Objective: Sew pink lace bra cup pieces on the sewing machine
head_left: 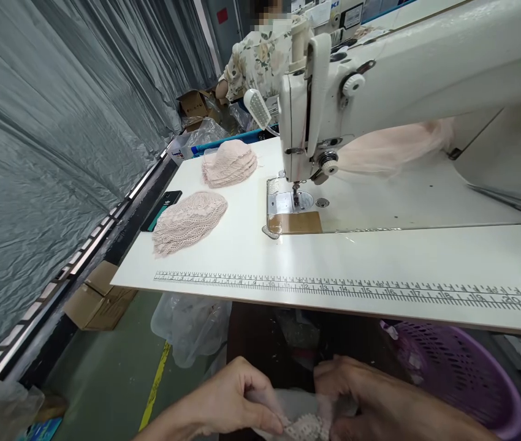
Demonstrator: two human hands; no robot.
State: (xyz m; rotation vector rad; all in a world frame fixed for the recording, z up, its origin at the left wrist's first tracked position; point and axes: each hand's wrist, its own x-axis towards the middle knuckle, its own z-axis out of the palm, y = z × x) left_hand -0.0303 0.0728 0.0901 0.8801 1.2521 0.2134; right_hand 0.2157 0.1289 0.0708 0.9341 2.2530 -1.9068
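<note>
Below the table's front edge, my left hand pinches one side of a pale lace and mesh piece. My right hand, slightly blurred, grips the other side of it. The lower part of the piece is cut off by the frame. On the white sewing table lie two pink lace stacks, a nearer one and a farther one. To their right stands the sewing machine, with no fabric under its needle.
Scissors lie at the table's right. A purple basket stands below right, and a plastic bag hangs under the front edge. A cardboard box is at left. Another person sits beyond the table. Pink fabric lies behind the machine head.
</note>
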